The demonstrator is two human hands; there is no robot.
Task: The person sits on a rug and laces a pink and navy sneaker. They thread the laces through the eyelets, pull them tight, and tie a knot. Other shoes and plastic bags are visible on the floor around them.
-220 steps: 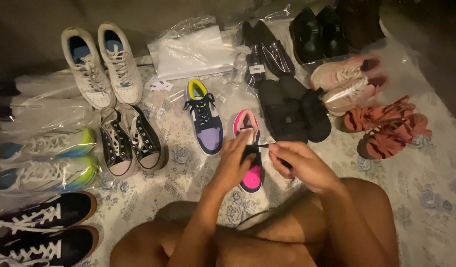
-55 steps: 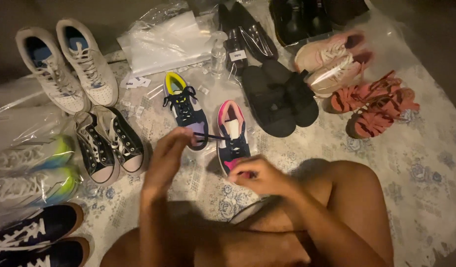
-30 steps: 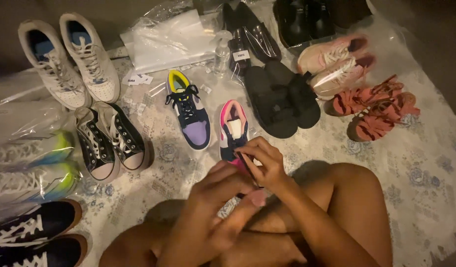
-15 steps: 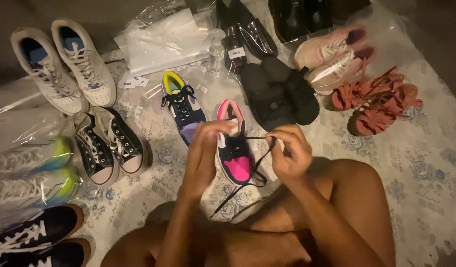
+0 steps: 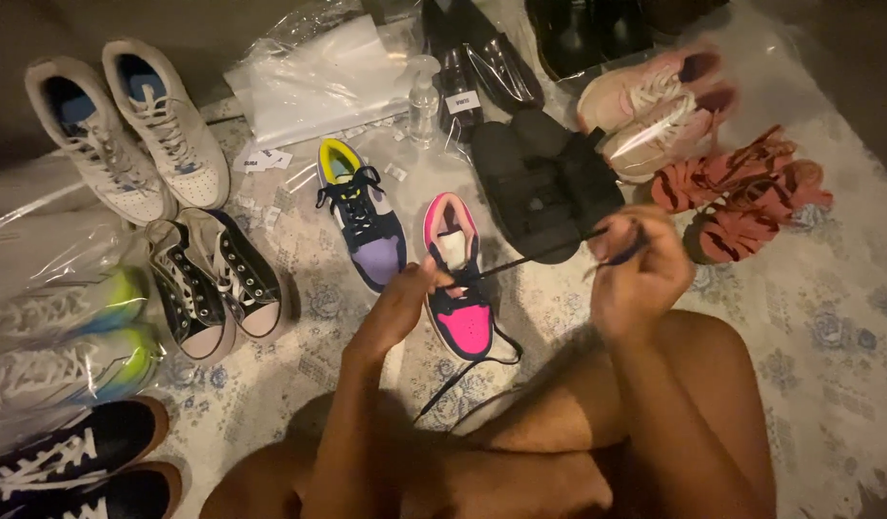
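Lying toe toward the person on a pale patterned rug [image 5: 828,336], a pink and black sneaker [image 5: 460,288] is being laced; a black lace [image 5: 535,258] is stretched taut from its eyelets up to the right hand [image 5: 640,274], which is closed around the lace end and raised off to the right of the shoe; the left hand [image 5: 405,298] is pressed against the shoe's left side at the tongue, its fingers pinched on the lace there; a loose length of lace is trailed from the shoe's toe toward the bare knees. Just left of it a purple and yellow sneaker [image 5: 362,226] is set, already laced; a pair of black slides [image 5: 544,183] is placed just behind and to the right; red strappy sandals [image 5: 741,197] and pink sneakers [image 5: 655,106] are seen farther right; black canvas shoes [image 5: 213,284] and white high-tops [image 5: 126,125] are ranged to the left; clear plastic bags [image 5: 314,82] are heaped at the far edge.
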